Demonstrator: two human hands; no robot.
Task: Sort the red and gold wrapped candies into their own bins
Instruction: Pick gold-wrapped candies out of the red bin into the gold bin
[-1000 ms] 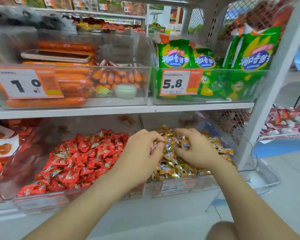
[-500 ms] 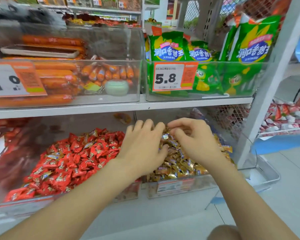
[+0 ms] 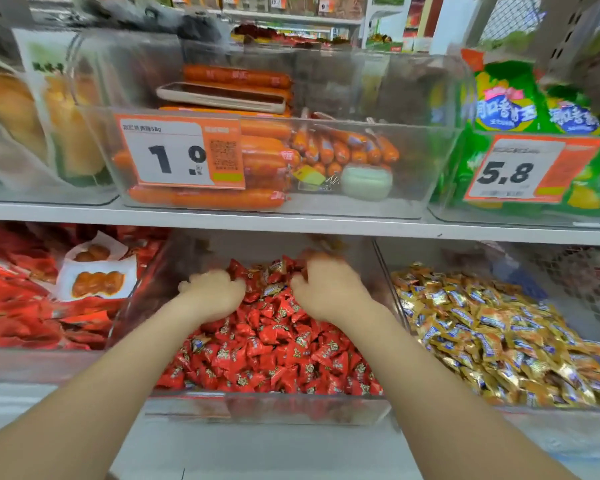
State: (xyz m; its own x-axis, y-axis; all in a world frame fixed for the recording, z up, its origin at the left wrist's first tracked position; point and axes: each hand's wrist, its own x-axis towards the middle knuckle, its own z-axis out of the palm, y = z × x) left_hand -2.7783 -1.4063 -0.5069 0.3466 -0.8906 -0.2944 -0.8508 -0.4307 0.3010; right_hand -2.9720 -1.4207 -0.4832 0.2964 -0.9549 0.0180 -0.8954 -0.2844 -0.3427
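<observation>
Red candies [image 3: 278, 344] fill a clear bin [image 3: 302, 408] on the lower shelf [image 3: 274, 445], with the gold candies [image 3: 499, 337] piled in a second bin [image 3: 541, 414] just to the right. Your left hand [image 3: 215, 292] and right hand [image 3: 329, 289] are both sunk into the far part of the red heap, knuckles up and fingers curled down among the wrappers. Blur hides the fingertips, so it cannot be told whether either hand has closed on a piece or is only raking through.

Between your hands lies a wrapper [image 3: 274, 289] that shows gold rather than red. A paler, bluish one [image 3: 198, 342] sits nearer, on the left side of the heap. Both look like strays that belong next door.

Expect each piece to be very light, in glossy, crinkly film that slides easily against its neighbours. The heap is loose, so it will probably shift and cover a stray as soon as you dig beside it. The sweet inside is likely firm enough to take a pinch without harm.

Take a stray singly, thumb and forefinger across its plump middle or on a crimped end of the wrapper. A full handful would likely carry red pieces along with it. Lift it straight up out of the heap before carrying it right, so that loose pieces are not dragged over the wall between the bins.
</observation>
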